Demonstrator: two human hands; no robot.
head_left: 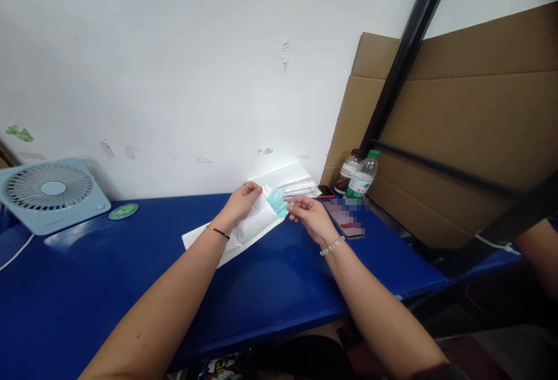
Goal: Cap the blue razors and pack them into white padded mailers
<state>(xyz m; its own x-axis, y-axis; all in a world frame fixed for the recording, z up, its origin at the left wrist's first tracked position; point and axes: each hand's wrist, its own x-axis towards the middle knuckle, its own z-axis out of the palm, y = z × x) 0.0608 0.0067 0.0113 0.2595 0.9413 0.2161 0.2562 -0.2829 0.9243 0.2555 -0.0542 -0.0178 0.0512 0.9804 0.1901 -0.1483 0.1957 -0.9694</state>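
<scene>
My left hand (pixel 244 201) is closed on the upper edge of a white mailer bag (pixel 257 226), which slants over the blue table. Turquoise pieces (pixel 277 200) stick out of the bag's open right end; their exact kind is hard to make out. At that end my right hand (pixel 308 215) pinches the tip of the turquoise pieces between thumb and fingers. Behind both hands, a stack of similar white mailer bags (pixel 290 178) lies against the wall.
A light blue fan (pixel 54 191) and a green round coaster (pixel 124 211) are on the blue table (pixel 143 252) at left. To the right are a phone (pixel 349 223), a second phone (pixel 326 192), a brown-capped bottle (pixel 346 174), a green-capped bottle (pixel 364 176) and cardboard (pixel 471 124). Another person's arm (pixel 540 252) shows far right.
</scene>
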